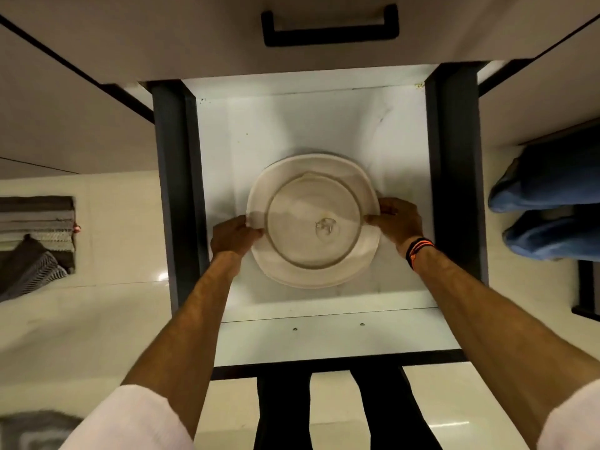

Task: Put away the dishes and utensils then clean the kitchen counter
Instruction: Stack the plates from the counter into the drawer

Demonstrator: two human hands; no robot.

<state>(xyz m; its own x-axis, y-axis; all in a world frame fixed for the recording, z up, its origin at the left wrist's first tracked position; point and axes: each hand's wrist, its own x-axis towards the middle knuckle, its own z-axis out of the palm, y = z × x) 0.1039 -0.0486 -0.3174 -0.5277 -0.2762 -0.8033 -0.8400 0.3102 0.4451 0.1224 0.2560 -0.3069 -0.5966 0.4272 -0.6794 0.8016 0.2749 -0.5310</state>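
A stack of cream-white plates [313,222] sits low inside an open white drawer [324,336] with dark side walls. My left hand [232,235] grips the stack's left rim. My right hand [394,222], with a black and orange band at the wrist, grips the right rim. A small wet or glossy spot shows on the top plate's middle. Whether the stack touches the drawer floor I cannot tell.
The closed drawer front above carries a black handle [329,27]. A striped grey mat [35,235] lies on the pale floor at left. Another person's legs in blue jeans [552,203] stand at right. My own dark trouser legs show below the drawer.
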